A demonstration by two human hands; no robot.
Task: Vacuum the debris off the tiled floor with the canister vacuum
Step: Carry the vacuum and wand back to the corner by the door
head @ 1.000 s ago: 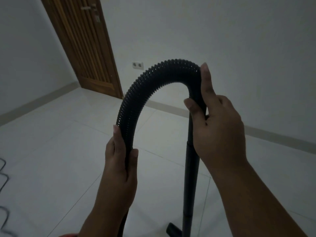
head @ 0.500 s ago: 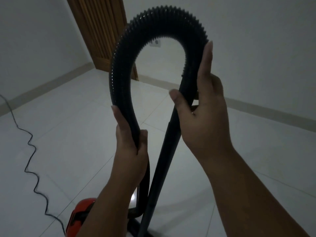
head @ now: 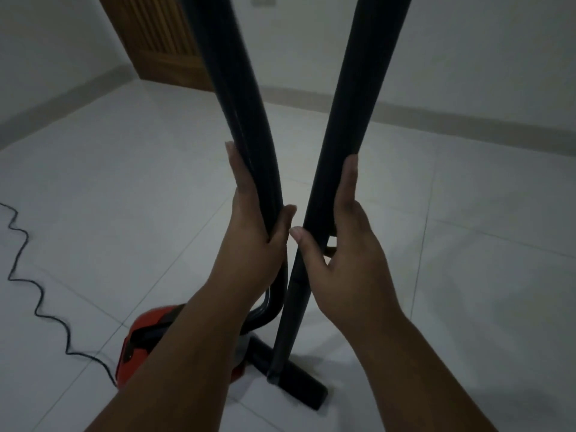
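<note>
On the white tiled floor [head: 467, 275] stands the red canister vacuum [head: 146, 341]. My left hand [head: 252, 235] grips its black hose [head: 243, 104], my right hand [head: 346, 260] the black wand [head: 293, 307]. Yanking upward could kink the hose or tip the canister.

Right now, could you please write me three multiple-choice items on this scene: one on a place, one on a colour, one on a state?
1. Where does the power cord lie? A. on the floor at the left; B. on a chair; C. in a box.
2. What colour is the canister? A. blue; B. red; C. white.
3. The left hand is: A. hanging idle; B. pressing the floor; C. gripping the hose.
Key: 1 A, it snakes over the floor; 2 B, its shell is red; 3 C, its thumb curls round the hose.
</note>
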